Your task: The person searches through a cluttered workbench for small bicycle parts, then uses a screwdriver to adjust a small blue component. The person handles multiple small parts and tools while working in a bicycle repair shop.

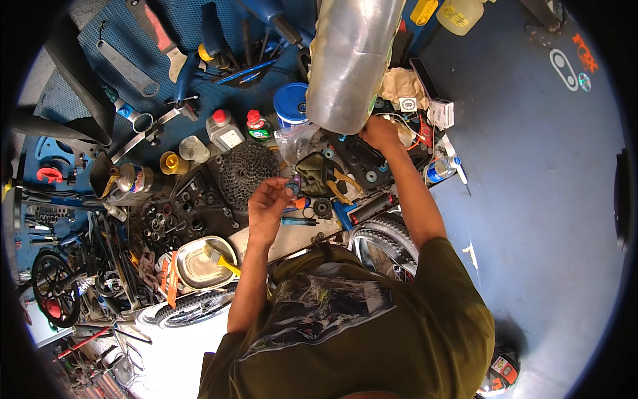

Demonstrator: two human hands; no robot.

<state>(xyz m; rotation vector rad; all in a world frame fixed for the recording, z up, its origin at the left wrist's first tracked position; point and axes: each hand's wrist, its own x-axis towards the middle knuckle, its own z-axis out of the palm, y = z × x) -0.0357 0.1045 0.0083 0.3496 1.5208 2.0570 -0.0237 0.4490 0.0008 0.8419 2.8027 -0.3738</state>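
Fingers of the left hand (267, 207) closed in a pinch on a small bluish round part (293, 187), just right of the sprocket cluster (242, 176). Right hand (383, 135): well right of the cluster and farther back, beside the lower end of a silver cylinder (345, 66); fingertips hidden, grip cannot be told. Red-capped grey bottle (224, 135): just behind the cluster. Metal pan (189, 271) with yellow-handled brush (224, 262): nearer the body than the cluster, slightly left.
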